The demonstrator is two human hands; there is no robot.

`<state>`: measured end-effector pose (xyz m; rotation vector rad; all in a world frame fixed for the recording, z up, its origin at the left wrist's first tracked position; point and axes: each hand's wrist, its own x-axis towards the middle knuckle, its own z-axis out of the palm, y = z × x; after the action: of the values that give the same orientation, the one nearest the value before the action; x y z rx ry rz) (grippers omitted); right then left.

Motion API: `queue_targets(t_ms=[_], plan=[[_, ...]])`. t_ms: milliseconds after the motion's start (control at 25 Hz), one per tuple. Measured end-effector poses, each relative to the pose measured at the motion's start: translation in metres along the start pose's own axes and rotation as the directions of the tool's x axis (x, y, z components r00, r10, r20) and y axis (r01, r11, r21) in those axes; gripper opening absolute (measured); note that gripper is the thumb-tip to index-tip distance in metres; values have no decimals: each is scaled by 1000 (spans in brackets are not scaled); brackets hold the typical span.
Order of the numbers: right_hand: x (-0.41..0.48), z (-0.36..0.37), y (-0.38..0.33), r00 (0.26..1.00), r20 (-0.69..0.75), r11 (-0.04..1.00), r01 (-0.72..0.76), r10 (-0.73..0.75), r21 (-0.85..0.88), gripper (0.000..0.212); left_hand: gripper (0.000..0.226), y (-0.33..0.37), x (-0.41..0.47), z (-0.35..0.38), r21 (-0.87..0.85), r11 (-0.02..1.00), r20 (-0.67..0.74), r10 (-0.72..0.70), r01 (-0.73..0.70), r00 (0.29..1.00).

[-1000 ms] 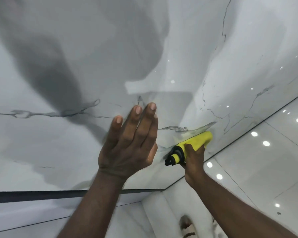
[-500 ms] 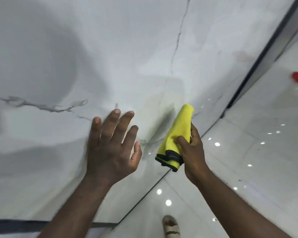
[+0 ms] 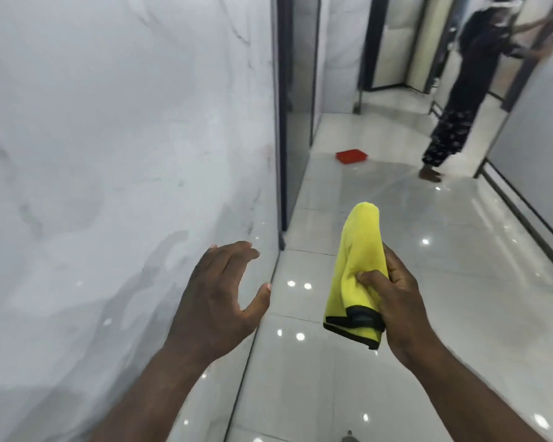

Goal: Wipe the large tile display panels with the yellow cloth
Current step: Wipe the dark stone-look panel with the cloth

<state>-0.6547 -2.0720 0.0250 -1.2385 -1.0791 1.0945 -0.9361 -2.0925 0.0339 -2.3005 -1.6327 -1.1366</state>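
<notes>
Glossy pale floor tiles (image 3: 444, 282) and a long showroom aisle had swung into view, with a red tray (image 3: 351, 156) lying on the floor and another person (image 3: 457, 100) further down.

A second earlier the folded yellow microfibre cloth with black edging (image 3: 361, 237) was pressed against the large white marble-veined tile panel (image 3: 109, 154). Now it was lifted clear, well apart from that surface.

The cloth stood upright in the right grip (image 3: 396, 301), thumb pinching across its middle, fingers curled behind, black hem hanging just below.

The left grip (image 3: 214, 298) had come off the panel too. Its fingers were spread and relaxed, holding nothing, hovering near the panel's lower edge.

By the look of it, this panel's pass was done and the person was turning toward the next one beyond the dark metal frame (image 3: 283, 122).
</notes>
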Motion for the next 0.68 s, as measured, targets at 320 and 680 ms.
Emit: queue_targets(t_ms=[320, 680], plan=[[165, -112, 11, 989, -134, 997, 67, -69, -24, 76, 54, 46, 161, 171, -56, 993, 141, 111, -104, 984], [350, -193, -4, 988, -59, 983, 133, -142, -126, 81, 59, 56, 312, 292, -40, 995, 157, 97, -91, 983]])
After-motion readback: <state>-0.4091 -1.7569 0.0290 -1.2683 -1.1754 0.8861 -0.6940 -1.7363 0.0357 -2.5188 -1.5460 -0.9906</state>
